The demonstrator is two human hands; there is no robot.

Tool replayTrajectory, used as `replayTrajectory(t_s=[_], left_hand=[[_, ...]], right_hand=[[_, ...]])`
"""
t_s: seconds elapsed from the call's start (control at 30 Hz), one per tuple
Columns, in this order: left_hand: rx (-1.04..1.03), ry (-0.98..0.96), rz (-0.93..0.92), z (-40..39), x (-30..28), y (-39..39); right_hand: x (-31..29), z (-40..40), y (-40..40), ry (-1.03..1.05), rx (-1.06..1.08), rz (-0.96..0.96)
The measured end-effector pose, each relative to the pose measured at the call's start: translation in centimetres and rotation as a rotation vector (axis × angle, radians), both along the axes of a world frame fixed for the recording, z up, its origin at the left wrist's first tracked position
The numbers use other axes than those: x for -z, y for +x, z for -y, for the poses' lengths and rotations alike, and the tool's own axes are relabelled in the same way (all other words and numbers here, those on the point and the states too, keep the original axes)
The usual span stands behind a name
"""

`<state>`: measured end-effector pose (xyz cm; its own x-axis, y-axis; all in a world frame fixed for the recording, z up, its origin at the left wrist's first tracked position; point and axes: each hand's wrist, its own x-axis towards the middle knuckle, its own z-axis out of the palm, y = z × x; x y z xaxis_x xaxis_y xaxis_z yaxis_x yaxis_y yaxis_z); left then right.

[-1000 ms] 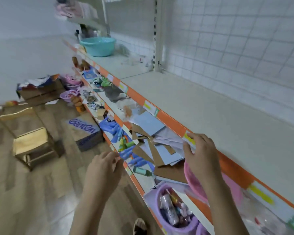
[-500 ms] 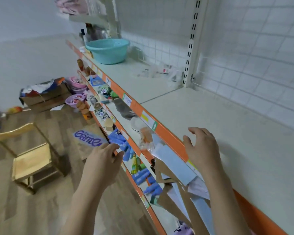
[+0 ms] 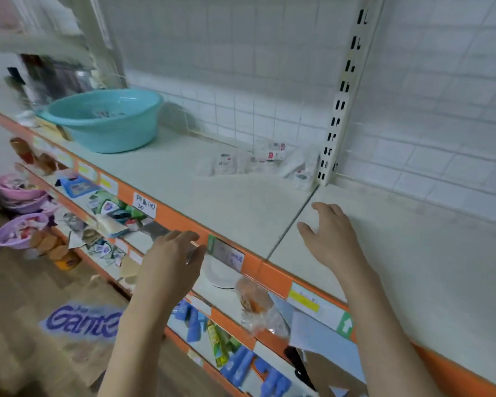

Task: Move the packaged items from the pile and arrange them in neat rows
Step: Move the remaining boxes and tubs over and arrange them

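Head view looks down along a white shelf (image 3: 241, 202) with an orange front edge. Small white packets (image 3: 258, 161) lie in a loose pile at the back of the shelf, against the slotted upright post (image 3: 338, 110). Right hand (image 3: 331, 236) hovers over the shelf in front of the post, fingers spread and relaxed, holding nothing, well short of the packets. Left hand (image 3: 169, 262) is lower, at the orange edge, fingers loosely bent, holding nothing. A teal basin (image 3: 103, 121) sits on the shelf far left of the post.
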<state>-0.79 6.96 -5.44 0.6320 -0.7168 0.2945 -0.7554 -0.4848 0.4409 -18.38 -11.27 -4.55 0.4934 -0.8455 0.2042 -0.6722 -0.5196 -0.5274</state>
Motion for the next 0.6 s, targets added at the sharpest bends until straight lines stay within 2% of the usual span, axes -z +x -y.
replayTrajectory(t_s=[0.23, 0.33, 0.47, 0.6], left_hand=[[0.114, -0.029, -0.008, 3.1, -0.8, 7.4], [0.156, -0.039, -0.032, 4.0, -0.7, 8.9], [0.213, -0.042, -0.051, 5.4, -0.3, 10.4], [0.264, -0.046, -0.039, 7.1, -0.2, 11.3]], right_hand=[[-3.1, 7.1, 9.4, -0.243, 0.15, -0.124], [-4.2, 9.6, 11.3, -0.235, 0.248, -0.225], [-3.4, 11.5, 12.1, -0.197, 0.271, -0.401], [-2.3, 12.1, 12.0, -0.263, 0.277, -0.442]])
